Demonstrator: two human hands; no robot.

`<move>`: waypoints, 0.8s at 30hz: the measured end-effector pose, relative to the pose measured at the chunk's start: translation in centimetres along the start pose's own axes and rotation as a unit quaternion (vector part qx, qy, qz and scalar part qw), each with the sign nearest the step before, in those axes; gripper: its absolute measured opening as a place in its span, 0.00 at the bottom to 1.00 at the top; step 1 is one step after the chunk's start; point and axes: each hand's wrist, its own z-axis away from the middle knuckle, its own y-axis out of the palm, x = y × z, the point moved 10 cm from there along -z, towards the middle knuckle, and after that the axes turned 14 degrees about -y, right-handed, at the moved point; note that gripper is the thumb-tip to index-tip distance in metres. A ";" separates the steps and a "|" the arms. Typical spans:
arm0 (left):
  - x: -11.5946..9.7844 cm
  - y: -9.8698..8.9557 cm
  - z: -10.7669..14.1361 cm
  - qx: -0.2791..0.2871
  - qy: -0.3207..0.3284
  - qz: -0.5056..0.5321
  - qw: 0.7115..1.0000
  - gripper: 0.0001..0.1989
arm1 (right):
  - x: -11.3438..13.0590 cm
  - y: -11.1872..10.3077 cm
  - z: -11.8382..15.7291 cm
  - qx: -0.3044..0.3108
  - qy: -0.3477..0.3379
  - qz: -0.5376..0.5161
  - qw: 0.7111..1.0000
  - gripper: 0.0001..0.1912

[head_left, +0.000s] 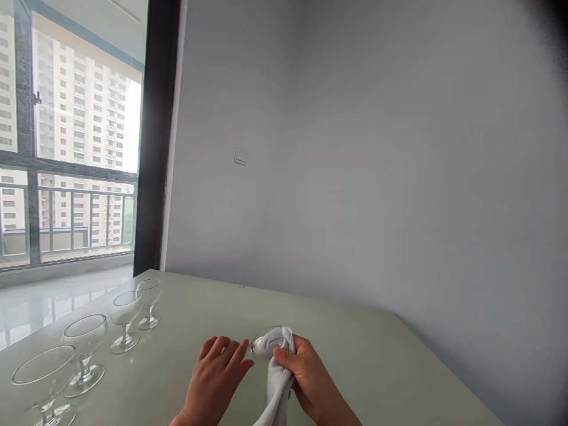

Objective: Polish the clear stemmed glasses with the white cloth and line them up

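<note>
Our right hand (306, 370) grips the white cloth (277, 378) wrapped around the glass (261, 343); our left hand (219, 370), fingers loose, steadies its left end.

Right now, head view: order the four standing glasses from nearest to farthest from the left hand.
From the left hand:
1. Third glass, left of the hand.
2. Far glass, table's back corner, close to call with the third.
3. Second glass, farther left.
4. Front glass, bottom left.

Right hand (310, 370) grip on cloth-wrapped glass (270, 343), left hand (219, 370) touching it
</note>
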 end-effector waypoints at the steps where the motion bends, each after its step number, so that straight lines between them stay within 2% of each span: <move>1: 0.2 0.2 -0.1 0.018 -0.002 0.003 1.000 0.10 | -0.3 0.2 0.1 -0.002 0.003 -0.010 1.000 0.11; 3: 1.1 1.2 -0.4 0.097 -0.030 0.051 0.994 0.11 | -0.1 0.8 0.3 0.033 -0.003 0.034 0.999 0.11; 4: 1.6 2.1 -0.3 0.160 -0.057 0.100 0.980 0.13 | 0.5 1.1 0.6 0.064 -0.010 0.075 0.995 0.11; 5: 2.0 3.3 0.1 0.233 -0.086 0.158 0.956 0.15 | 1.0 1.4 0.8 0.099 -0.015 0.118 0.988 0.11; 7: 1.8 5.4 1.4 0.366 -0.128 0.260 0.885 0.20 | 1.9 1.8 1.3 0.164 -0.014 0.174 0.971 0.13; 8: 1.4 6.2 2.2 0.414 -0.138 0.295 0.850 0.22 | 2.1 1.9 1.5 0.188 -0.011 0.183 0.965 0.13; 9: 1.1 6.6 2.6 0.436 -0.143 0.308 0.833 0.23 | 2.2 1.8 1.5 0.198 -0.009 0.185 0.963 0.13; 10: 1.2 6.6 2.5 0.421 -0.146 0.294 0.846 0.22 | 2.1 1.5 1.4 0.195 -0.008 0.183 0.964 0.13; 11: 1.5 6.1 2.0 0.371 -0.143 0.258 0.880 0.19 | 1.8 1.1 1.0 0.174 -0.009 0.178 0.968 0.12; 13: 1.6 4.1 0.7 0.230 -0.098 0.150 0.957 0.14 | 0.6 -0.1 0.2 0.097 -0.003 0.143 0.985 0.09; 14: 1.2 2.8 0.3 0.150 -0.059 0.088 0.983 0.13 | -0.2 -0.5 -0.1 0.054 0.002 0.108 0.993 0.09; 15: 0.6 1.8 0.2 0.082 -0.019 0.033 0.996 0.12 | -1.0 -0.6 -0.3 0.016 0.009 0.064 0.998 0.10; 17: -0.3 0.8 0.3 0.014 0.043 -0.028 0.999 0.10 | -2.2 -0.4 -0.4 -0.038 0.018 -0.022 0.999 0.11; 18: -0.4 0.6 0.3 0.002 0.058 -0.039 0.998 0.08 | -2.5 -0.1 -0.3 -0.045 0.020 -0.051 0.997 0.11; 20: -0.3 0.5 0.2 0.022 0.066 -0.023 0.997 0.05 | -2.1 0.9 -0.2 -0.014 0.014 -0.058 0.998 0.11; 22: 0.1 0.9 -0.1 0.079 0.046 0.028 0.995 0.06 | -1.1 1.9 0.2 0.059 0.002 -0.009 0.998 0.12; 24: 0.7 1.4 -0.2 0.147 -0.006 0.087 0.985 0.06 | -0.2 2.2 0.7 0.134 0.001 0.056 0.989 0.13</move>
